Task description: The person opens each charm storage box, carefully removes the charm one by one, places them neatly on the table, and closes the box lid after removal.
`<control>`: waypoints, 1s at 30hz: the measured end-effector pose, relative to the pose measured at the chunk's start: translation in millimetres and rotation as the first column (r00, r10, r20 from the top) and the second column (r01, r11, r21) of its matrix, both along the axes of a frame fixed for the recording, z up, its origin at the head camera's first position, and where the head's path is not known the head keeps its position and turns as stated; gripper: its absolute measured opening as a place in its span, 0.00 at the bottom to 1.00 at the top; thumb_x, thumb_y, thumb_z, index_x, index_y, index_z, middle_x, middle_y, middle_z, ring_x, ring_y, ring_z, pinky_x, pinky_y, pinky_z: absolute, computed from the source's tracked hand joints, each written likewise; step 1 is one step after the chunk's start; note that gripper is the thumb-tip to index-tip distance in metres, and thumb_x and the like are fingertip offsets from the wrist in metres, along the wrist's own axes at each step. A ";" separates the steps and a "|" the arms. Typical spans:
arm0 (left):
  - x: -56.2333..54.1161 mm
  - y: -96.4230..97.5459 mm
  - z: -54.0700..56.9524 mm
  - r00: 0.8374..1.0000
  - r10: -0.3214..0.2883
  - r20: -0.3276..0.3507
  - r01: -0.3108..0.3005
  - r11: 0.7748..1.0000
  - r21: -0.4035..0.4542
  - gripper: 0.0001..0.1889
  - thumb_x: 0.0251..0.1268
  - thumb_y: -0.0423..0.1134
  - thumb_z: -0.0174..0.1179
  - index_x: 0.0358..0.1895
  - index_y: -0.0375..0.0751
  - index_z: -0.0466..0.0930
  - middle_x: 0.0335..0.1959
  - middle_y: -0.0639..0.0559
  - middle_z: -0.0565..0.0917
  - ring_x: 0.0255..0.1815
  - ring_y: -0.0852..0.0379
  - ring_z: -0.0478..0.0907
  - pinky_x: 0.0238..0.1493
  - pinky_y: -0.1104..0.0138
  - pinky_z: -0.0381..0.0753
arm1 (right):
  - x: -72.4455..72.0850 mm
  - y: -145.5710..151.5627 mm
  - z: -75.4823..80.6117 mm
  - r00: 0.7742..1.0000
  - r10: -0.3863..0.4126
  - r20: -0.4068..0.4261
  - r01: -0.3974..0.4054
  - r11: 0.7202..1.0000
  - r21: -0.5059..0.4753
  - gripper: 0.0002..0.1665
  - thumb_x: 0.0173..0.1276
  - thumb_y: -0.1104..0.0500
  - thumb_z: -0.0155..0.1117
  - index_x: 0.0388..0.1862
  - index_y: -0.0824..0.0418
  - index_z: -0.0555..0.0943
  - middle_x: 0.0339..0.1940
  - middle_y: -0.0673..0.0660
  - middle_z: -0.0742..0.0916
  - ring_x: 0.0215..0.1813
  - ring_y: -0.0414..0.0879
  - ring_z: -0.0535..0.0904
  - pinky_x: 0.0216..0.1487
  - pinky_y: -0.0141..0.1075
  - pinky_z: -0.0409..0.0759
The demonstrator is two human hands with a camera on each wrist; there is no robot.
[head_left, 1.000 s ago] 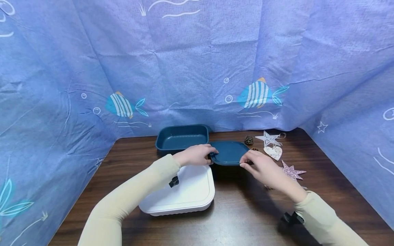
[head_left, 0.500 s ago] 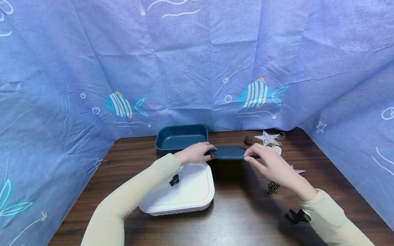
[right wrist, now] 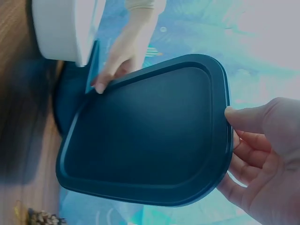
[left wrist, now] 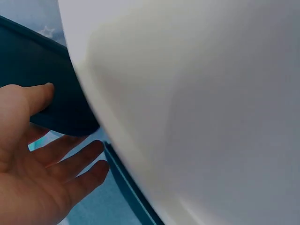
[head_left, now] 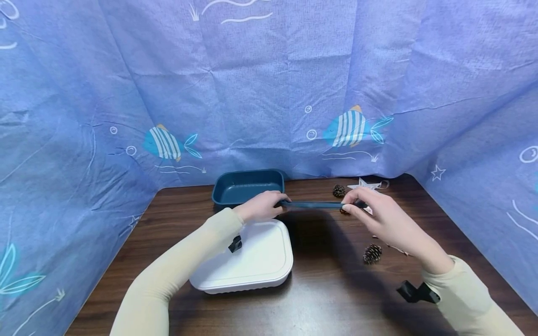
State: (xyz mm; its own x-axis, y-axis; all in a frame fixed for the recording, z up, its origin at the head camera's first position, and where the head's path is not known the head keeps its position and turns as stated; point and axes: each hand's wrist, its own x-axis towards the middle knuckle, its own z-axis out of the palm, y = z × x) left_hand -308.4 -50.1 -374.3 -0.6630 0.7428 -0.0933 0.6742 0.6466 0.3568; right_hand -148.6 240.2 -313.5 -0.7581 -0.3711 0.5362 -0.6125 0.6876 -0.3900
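Note:
A dark blue lid [right wrist: 145, 131] is held between both hands, edge-on in the head view and with a broad face showing in the right wrist view. My left hand [head_left: 265, 205] pinches one end, its thumb [left wrist: 41, 96] lying on the face. At the other end my right hand [head_left: 374, 212] pinches the rim between thumb and fingers. Behind the left hand stands an uncovered dark blue box [head_left: 249, 186]. A white box [head_left: 248, 259] with a white lid on top sits under the left forearm.
Decorations lie at the right on the wooden table [head_left: 319, 289]: a pine cone [head_left: 372, 254], a smaller pine cone [head_left: 338, 190] and a white star [head_left: 364, 184], partly hidden by the right hand. A blue fish-patterned cloth [head_left: 260, 93] hangs behind the table.
The lid has tilted from face-up to edge-on in the head view. My right hand has moved slightly right with it, uncovering a pine cone; my left hand has shifted slightly left.

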 end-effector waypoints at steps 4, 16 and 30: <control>-2.9 -4.2 4.0 1.000 0.024 0.007 -0.024 0.999 0.032 0.18 0.78 0.37 0.51 0.67 0.45 0.76 0.61 0.48 0.79 0.58 0.53 0.76 0.58 0.59 0.77 | 3.5 -0.2 9.8 0.999 0.014 -0.043 -0.015 1.000 -0.016 0.11 0.70 0.67 0.66 0.43 0.50 0.80 0.44 0.42 0.83 0.47 0.36 0.78 0.48 0.25 0.71; -16.2 -29.2 21.4 0.979 0.131 0.155 -0.171 0.943 0.284 0.17 0.77 0.33 0.49 0.61 0.45 0.81 0.54 0.48 0.84 0.31 0.54 0.71 0.38 0.59 0.72 | 4.5 -4.9 28.2 0.996 0.035 -0.077 -0.043 0.993 -0.111 0.14 0.70 0.69 0.65 0.47 0.52 0.80 0.44 0.41 0.82 0.42 0.35 0.75 0.43 0.29 0.70; -18.9 -68.1 60.0 0.922 0.215 0.323 -0.384 0.627 0.678 0.19 0.78 0.44 0.56 0.66 0.46 0.76 0.57 0.43 0.83 0.60 0.50 0.79 0.62 0.54 0.77 | -15.8 -31.1 43.8 0.995 0.068 -0.073 -0.092 0.914 -0.396 0.07 0.72 0.73 0.60 0.45 0.65 0.79 0.40 0.53 0.81 0.39 0.41 0.75 0.43 0.26 0.73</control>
State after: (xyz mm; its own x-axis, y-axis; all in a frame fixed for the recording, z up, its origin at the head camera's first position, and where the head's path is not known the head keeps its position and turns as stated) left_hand -327.2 -118.2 -314.3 -0.8910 0.3926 0.2279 0.3528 0.2831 0.8918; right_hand -164.4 209.2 -269.7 -0.6987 -0.1761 0.6934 -0.6881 0.4305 -0.5841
